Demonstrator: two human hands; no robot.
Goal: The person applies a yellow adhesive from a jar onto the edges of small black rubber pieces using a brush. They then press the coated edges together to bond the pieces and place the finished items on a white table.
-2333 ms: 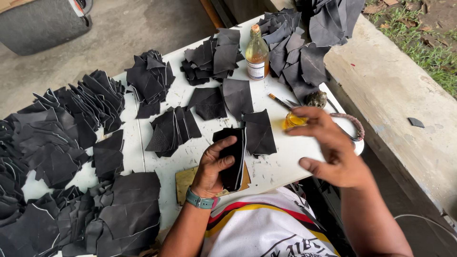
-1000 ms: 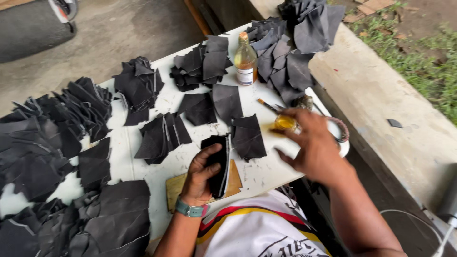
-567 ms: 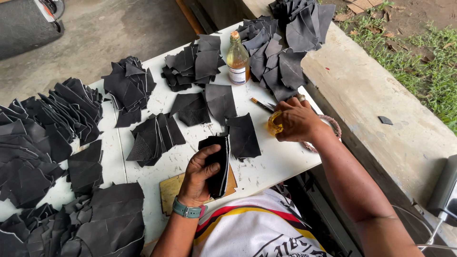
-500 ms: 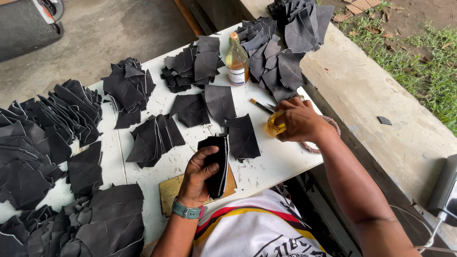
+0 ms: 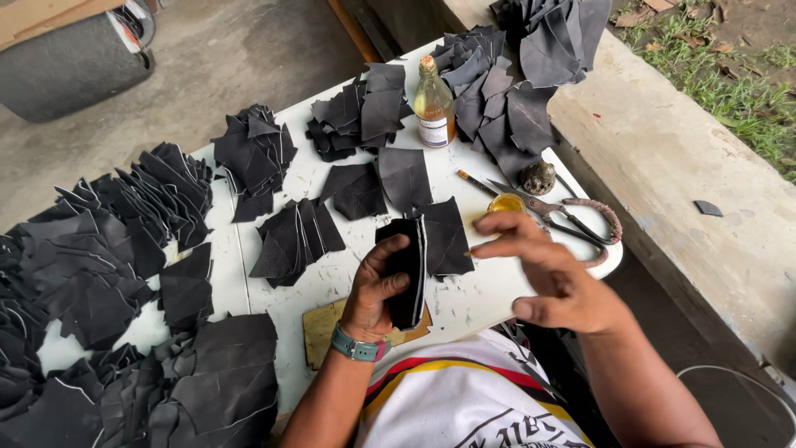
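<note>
While the left hand [image 5: 377, 286] grips a black folded leather piece [image 5: 408, 270] and holds it up on its edge, the right hand [image 5: 551, 278] is open, with its fingers [image 5: 506, 222] spread and holding nothing. The leather piece is just above the brown board [image 5: 325, 332] that lies on the white surface [image 5: 489, 299]. The right hand is to the right of the leather piece, close to it but not touching. Just behind the right hand is a small yellow pot [image 5: 506, 202], with scissors [image 5: 572, 220] next to it. Further back from the leather piece stands a glass bottle [image 5: 434, 106] with yellow liquid. Many piles of black cut pieces [image 5: 253, 158] lie to the left of the leather piece and behind it
</note>
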